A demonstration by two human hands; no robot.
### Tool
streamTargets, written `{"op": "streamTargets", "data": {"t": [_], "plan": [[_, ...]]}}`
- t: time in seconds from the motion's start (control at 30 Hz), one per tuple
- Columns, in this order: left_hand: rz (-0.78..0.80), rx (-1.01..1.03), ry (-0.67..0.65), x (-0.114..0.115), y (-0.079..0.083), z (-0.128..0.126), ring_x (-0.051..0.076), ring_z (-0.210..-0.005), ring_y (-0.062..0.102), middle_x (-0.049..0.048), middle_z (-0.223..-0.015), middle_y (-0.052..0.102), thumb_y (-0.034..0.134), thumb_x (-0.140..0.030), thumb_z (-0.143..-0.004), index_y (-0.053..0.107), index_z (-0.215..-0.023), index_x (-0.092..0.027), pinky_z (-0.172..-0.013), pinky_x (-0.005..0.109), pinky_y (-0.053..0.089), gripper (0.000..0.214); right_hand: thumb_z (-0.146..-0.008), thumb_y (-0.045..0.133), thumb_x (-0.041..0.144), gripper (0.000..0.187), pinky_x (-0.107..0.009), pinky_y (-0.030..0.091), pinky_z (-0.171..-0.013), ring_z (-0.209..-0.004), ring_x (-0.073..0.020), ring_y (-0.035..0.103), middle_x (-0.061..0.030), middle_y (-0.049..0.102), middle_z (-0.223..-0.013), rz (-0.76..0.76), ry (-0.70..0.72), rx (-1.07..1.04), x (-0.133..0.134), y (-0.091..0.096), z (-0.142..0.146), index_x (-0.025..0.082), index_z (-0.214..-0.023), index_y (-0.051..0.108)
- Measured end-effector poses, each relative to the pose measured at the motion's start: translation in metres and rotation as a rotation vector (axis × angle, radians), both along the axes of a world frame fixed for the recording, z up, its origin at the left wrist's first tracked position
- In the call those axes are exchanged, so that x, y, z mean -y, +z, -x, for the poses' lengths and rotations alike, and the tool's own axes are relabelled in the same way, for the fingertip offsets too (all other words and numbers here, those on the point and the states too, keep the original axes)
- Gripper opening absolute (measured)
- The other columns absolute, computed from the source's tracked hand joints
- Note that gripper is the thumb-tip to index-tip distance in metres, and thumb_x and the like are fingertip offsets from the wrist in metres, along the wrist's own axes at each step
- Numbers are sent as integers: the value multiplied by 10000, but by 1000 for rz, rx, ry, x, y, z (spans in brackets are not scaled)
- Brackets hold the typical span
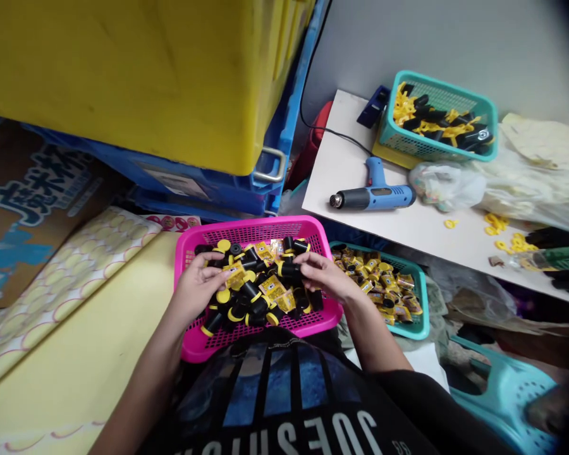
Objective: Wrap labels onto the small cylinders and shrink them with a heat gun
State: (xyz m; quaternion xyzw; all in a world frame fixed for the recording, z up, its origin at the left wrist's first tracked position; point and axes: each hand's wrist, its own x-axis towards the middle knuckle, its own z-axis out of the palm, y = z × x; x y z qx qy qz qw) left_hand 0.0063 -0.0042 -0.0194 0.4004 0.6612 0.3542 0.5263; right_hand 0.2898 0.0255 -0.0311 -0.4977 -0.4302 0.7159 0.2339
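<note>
Pink basket (246,226) of black and yellow parts between two hands

The right hand (320,275) pinches a black cylinder (289,270) between thumb and fingers, just above the heap. The left hand (196,284) sits over the basket's near-left side, its fingers stretched onto a yellow-printed packet (234,273); whether they grip it, I cannot tell. More black cylinders with yellow rings (260,304) lie mixed with packets inside the basket, right in front of the person's black T-shirt (275,392). Just beside it, a teal basket (420,297) holds gold packets. Farther off, a white table (341,170) carries a blue heat gun (372,193) and another teal basket (436,82) of black and yellow pieces.
</note>
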Motion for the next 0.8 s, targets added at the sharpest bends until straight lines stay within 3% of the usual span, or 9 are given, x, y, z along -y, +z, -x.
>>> {"op": "streamTargets", "data": {"t": [0.07,0.17,0.27,0.4,0.53,0.67,0.8], "plan": [[-14,-12,-5,2,-2,1,158,-596,642,-4,-662,667,742,-499,-632,574,-1050,-173,-564,253,513,556,-691,758,419,423,-204,419,-545,-553,-71,545,46,566,-702,106,-44,-184,14,-7,2,198,-973,534],[-42,-31,-13,3,-3,1,198,-736,684,70,-836,726,712,-529,-655,659,-919,-161,-647,294,557,456,-692,728,392,442,-236,439,-594,-669,-112,604,9,611,-846,200,-140,-398,27,-11,12,233,-1026,485],[-53,-42,24,4,-3,1,237,-868,696,97,-945,741,710,-520,-669,701,-909,-168,-724,322,572,426,-694,656,437,496,-268,423,-604,-697,-123,561,-20,607,-937,238,-220,-525,29,-8,22,259,-1113,460],[-37,-18,44,6,-4,1,240,-824,702,99,-923,746,716,-523,-670,695,-1010,-161,-618,290,562,497,-767,472,659,508,-261,340,-542,-607,-108,446,-3,513,-766,192,-240,-550,24,0,31,229,-1035,510],[-48,-3,48,9,-8,4,232,-809,701,100,-909,747,718,-522,-671,707,-963,-164,-598,271,557,462,-765,603,501,347,-224,250,-488,-557,-82,400,26,445,-707,95,-267,-494,18,7,41,235,-975,527],[-55,31,62,10,-8,7,237,-857,700,96,-947,746,706,-502,-686,718,-955,-173,-621,271,568,425,-833,534,527,356,-204,201,-448,-523,-78,382,26,458,-692,159,-344,-485,17,8,50,244,-1048,528],[-50,26,43,10,-4,6,223,-837,698,79,-970,745,693,-482,-697,734,-944,-184,-674,290,577,389,-812,571,457,336,-194,210,-439,-508,-86,389,39,445,-628,172,-388,-461,19,4,57,244,-1068,525]]}}
